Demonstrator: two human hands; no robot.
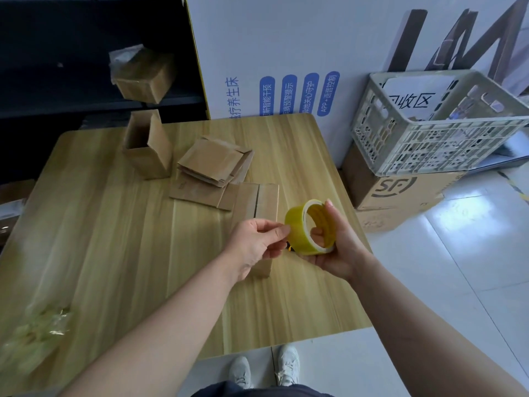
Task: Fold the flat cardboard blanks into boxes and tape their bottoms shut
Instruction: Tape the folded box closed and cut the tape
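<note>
My right hand [336, 245] grips a yellow roll of tape [310, 227], fingers through its core, above the table's right part. The thumb and forefinger of my left hand [257, 245] pinch at the roll's outer edge. Under my hands stands a small folded cardboard box [264, 202], its flaps up and partly hidden by my left hand. A pile of flat cardboard blanks [213, 167] lies behind it. Further back left an open folded box [146, 144] stands upright.
The wooden table [114, 239] carries crumpled clear tape scraps [37, 330] at the front left. A grey plastic crate [435, 121] sits on a big cardboard carton [400, 196] on the floor to the right. A white printed board [286, 53] leans behind the table.
</note>
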